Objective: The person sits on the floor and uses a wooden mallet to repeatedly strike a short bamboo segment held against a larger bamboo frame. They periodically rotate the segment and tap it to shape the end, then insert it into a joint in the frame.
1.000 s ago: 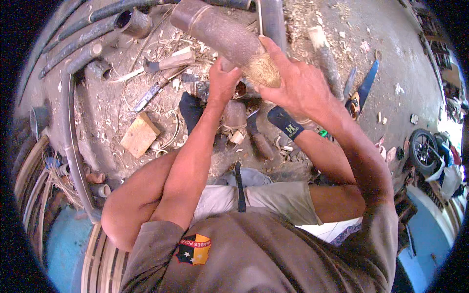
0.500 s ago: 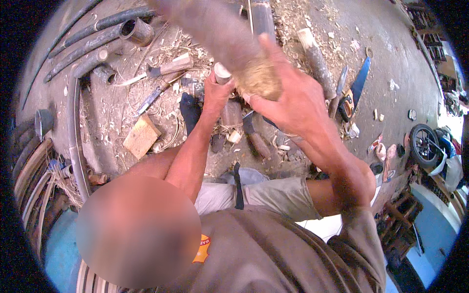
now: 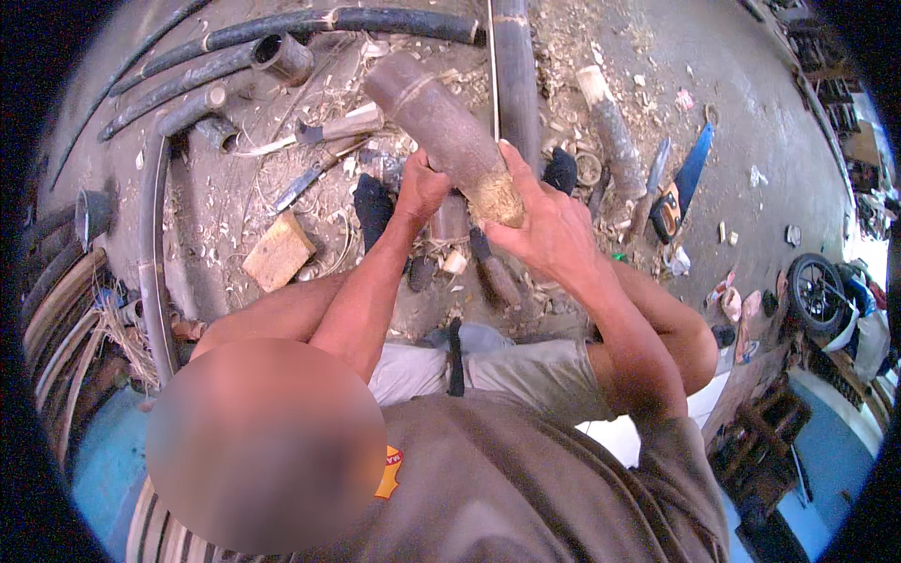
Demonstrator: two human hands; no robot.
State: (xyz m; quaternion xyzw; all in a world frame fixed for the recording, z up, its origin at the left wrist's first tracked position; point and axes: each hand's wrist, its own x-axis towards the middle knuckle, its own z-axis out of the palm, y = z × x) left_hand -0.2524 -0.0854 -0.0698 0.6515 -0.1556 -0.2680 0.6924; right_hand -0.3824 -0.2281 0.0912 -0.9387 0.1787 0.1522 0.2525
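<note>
My right hand (image 3: 554, 230) is wrapped round the rough, fibrous lower end of a thick brown bamboo section (image 3: 436, 117). The section slants up and to the left, its dark upper end over the littered ground. My left hand (image 3: 424, 190) is closed in a fist against the section's left side. Whatever it grips is hidden behind the bamboo. Below the hands stands a short brown stump (image 3: 449, 220), partly covered. A dark-handled tool (image 3: 493, 267) lies just nearer to me, with its upper part under my right hand.
Wood shavings cover the ground. Left lie a knife (image 3: 310, 183), a hatchet-like tool (image 3: 333, 127) and a wooden block (image 3: 279, 253). Right are a cut pole (image 3: 612, 131) and a handsaw (image 3: 690, 178). Long dark bamboo poles (image 3: 404, 22) lie beyond. A wheel (image 3: 815, 293) stands far right.
The bamboo section, blurred and higher before, has come down and left and is now sharp. It covers the pale round end that showed in my left hand. My right hand has lowered.
</note>
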